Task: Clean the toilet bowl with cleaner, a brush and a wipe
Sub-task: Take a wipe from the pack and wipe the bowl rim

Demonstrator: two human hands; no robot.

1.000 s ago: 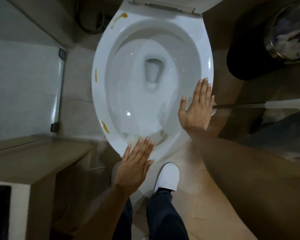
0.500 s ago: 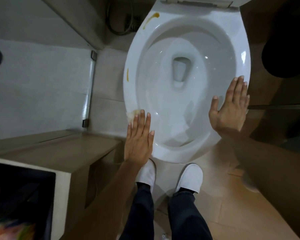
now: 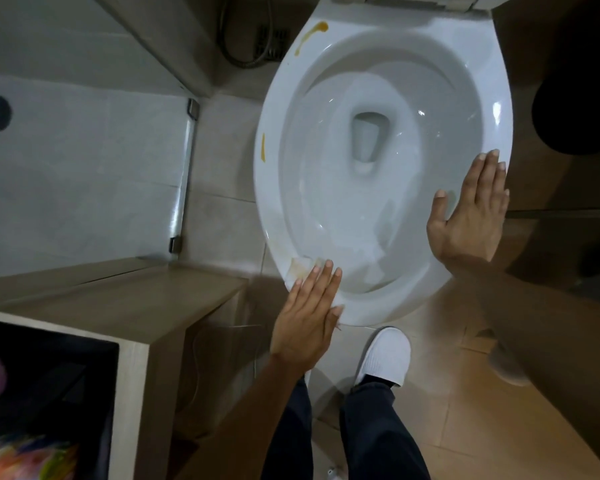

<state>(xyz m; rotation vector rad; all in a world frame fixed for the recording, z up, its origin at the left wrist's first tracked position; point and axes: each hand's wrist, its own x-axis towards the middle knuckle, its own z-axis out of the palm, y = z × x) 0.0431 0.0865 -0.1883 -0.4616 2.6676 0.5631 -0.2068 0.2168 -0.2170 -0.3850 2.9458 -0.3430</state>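
While a wooden counter (image 3: pixel 125 303) fills the lower left, the left hand (image 3: pixel 307 318) lies flat with straight fingers on the near-left rim of the toilet bowl (image 3: pixel 274 209), pressing a stained white wipe (image 3: pixel 303 268) that shows just beyond its fingertips. Yellow-brown streaks (image 3: pixel 263 147) mark the left and far-left rim. Below the bowl stands a white shoe (image 3: pixel 385 355) on tan floor tiles. On the right rim, the right hand (image 3: pixel 471 216) rests flat, fingers straight and together, thumb spread toward the bowl, holding nothing
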